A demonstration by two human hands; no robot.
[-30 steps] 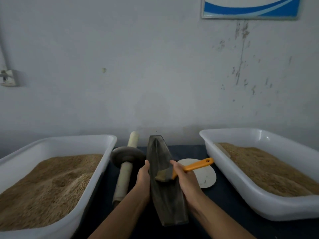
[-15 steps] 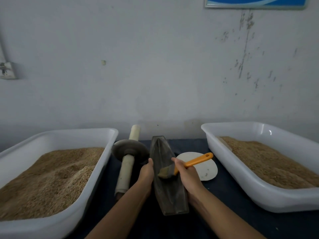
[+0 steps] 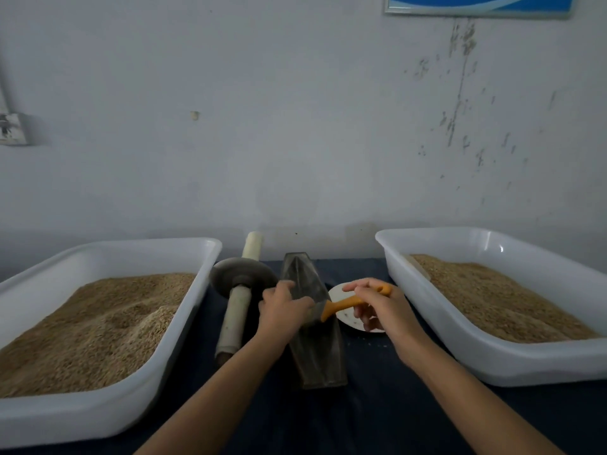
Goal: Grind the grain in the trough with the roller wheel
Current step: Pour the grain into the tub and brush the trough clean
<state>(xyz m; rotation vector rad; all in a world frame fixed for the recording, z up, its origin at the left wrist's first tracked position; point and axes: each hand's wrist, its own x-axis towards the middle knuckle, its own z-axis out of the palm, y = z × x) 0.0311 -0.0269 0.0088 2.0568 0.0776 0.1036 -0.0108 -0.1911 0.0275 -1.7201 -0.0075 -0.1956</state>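
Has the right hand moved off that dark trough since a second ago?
Yes. The right hand has left the trough rim and shifted right, over the white plate, holding the orange brush.
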